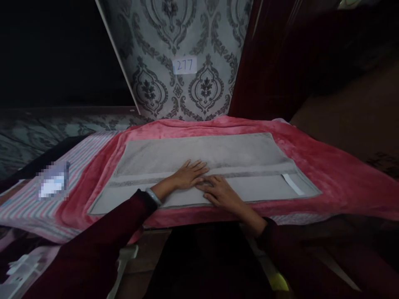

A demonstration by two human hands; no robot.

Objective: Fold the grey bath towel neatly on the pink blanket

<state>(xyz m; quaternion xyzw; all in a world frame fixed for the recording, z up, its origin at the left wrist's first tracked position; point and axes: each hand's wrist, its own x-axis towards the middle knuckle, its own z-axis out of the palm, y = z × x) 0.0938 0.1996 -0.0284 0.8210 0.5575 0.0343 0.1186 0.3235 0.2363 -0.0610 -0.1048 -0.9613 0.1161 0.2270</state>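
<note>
A grey towel (218, 155) lies spread flat on a pink plush blanket (327, 166). Its near part is folded over, and a white tag (293, 184) shows near the right end. My left hand (188, 174) rests flat on the towel's middle, fingers stretched out and pointing right. My right hand (218, 190) lies flat just beside it, fingers pointing left, the fingertips of both hands nearly touching along the fold line. Neither hand grips anything. Both arms wear dark red sleeves, and a pale bangle (153, 196) sits on my left wrist.
A striped cloth (90, 151) lies under the blanket at the left, with a blurred patch (52, 182) on it. Behind stands a patterned grey wall panel (187, 54) bearing a label "277" (184, 65). A dark red curtain (268, 70) hangs at the right.
</note>
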